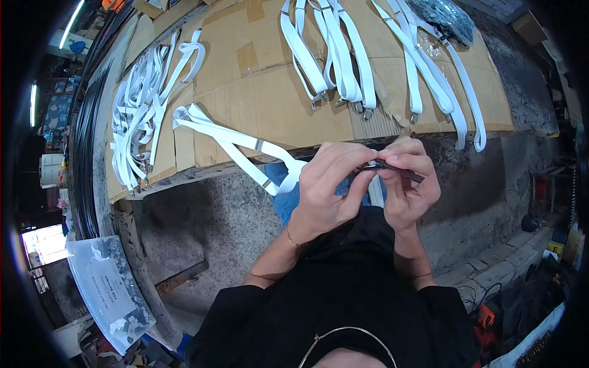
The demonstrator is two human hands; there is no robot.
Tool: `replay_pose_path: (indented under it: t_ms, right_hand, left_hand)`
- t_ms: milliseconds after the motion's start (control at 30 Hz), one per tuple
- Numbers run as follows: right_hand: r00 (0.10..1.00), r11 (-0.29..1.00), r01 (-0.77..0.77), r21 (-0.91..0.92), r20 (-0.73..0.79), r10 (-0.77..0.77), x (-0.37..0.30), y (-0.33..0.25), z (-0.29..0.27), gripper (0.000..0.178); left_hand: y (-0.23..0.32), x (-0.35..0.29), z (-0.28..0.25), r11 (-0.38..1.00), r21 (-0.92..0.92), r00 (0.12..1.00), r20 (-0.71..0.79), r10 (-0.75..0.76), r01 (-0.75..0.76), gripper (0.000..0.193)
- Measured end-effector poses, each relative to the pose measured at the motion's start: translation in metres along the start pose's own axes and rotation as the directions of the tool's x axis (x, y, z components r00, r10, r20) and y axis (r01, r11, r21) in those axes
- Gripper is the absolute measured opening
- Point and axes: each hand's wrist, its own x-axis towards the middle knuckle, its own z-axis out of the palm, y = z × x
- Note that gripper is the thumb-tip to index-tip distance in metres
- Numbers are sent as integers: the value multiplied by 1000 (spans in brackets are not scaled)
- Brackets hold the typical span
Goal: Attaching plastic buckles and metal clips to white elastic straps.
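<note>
My left hand and my right hand meet in front of my body, just past the table's near edge, fingers pinched together. Between the fingertips is a small shiny metal piece, partly covered, which looks like a clip. A dark, narrow piece sticks out through the fingers of my right hand; its kind is unclear. White elastic suspenders with metal sliders run from the cardboard to behind my left hand, where the fingers hide their end. Another length of white strap hangs below the hands.
Cardboard covers the table. A tangled heap of white suspenders lies at left, with more suspenders at the back middle and a further group at right. A clear plastic bag sits back right. A translucent bin stands lower left.
</note>
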Motion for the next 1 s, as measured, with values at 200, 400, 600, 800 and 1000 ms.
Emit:
replay_pose_path:
  t_ms: [200,400,600,800,1000]
  right_hand:
    - [997,993,75,90,-33,-72,-1,8,0,24]
    - [999,988,-32,152,-9,34,-4,7,-6,37]
    - [981,950,-190,247,75,176,-4,1,-14,43]
    - [973,958,-231,170,34,229,-7,-5,-6,35]
    - [987,968,-161,191,39,157,-2,-5,4,20]
  left_hand:
    - [1,2,-1,990,-138,1000,-5,-11,10,26]
    - [4,3,-3,969,-206,990,67,-126,137,28]
    - [-2,0,-1,988,-157,999,34,3,3,24]
    - [0,-3,0,988,-151,999,14,-31,33,21]
    - [2,-11,12,953,-298,983,-159,-97,46,27]
